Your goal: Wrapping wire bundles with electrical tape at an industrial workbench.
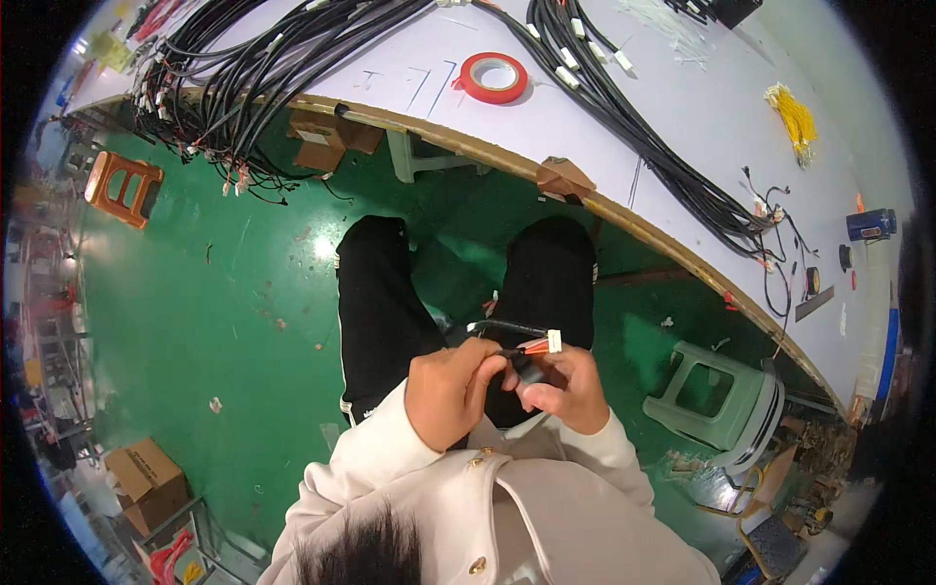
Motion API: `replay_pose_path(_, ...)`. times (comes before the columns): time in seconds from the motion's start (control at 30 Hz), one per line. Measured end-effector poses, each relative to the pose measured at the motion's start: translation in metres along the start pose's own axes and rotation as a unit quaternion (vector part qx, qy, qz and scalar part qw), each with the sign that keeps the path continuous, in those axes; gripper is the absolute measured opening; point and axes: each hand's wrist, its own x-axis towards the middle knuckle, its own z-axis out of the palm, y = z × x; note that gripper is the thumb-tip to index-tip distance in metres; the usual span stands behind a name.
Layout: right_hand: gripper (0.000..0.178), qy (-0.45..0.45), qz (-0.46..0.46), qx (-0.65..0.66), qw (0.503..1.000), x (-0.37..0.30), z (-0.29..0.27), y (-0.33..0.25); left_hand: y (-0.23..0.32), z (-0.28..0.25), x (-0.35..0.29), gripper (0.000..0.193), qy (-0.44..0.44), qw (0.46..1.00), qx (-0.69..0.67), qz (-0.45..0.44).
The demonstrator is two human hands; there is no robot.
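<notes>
Above my lap, both hands work close together on a small wire harness. It has a white connector (555,341), short orange-red wires (535,347) and a black sleeved cable (512,327) that runs left to a small white end. My left hand (448,392) is closed, pinching the dark part of the harness between thumb and forefinger. Just right of it, my right hand (572,390) is curled around a dark piece (529,370) below the wires. That piece looks like black tape, but the fingers partly hide it.
A white table (673,102) curves across the front, bearing black cable bundles (624,122), a red tape roll (492,78) and yellow wires (795,119). A green stool (687,395) stands at right, an orange stool (124,188) at far left, a cardboard box (146,483) at lower left.
</notes>
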Motion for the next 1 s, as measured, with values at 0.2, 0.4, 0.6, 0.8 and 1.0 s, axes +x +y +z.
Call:
replay_pose_path(0.2, 0.038, 0.019, 0.029, 0.156, 0.987, -0.009, 0.011, -0.010, -0.007, 0.007, 0.004, 0.008, 0.033, 0.984, 0.137, 0.106)
replay_pose_path(0.4, 0.023, -0.060, -0.041, 0.095, 0.993, -0.018, 0.000, -0.011, -0.005, 0.005, -0.006, 0.008, -0.028, 0.998, 0.052, 0.021)
replay_pose_path(0.6, 0.032, -0.049, 0.035, 0.031, 0.998, -0.001, -0.006, 0.031, -0.005, -0.013, 0.003, 0.022, -0.104, 0.941, -0.270, -0.174)
replay_pose_path(0.8, 0.064, -0.033, -0.085, 0.108, 0.990, 0.031, 0.010, 0.001, -0.002, -0.018, 0.000, 0.025, -0.186, 0.874, -0.381, -0.237)
replay_pose_path(1.0, 0.031, -0.076, -0.145, -0.080, 0.983, 0.023, 0.000, 0.006, 0.002, -0.004, -0.007, 0.016, -0.062, 0.953, -0.255, -0.154)
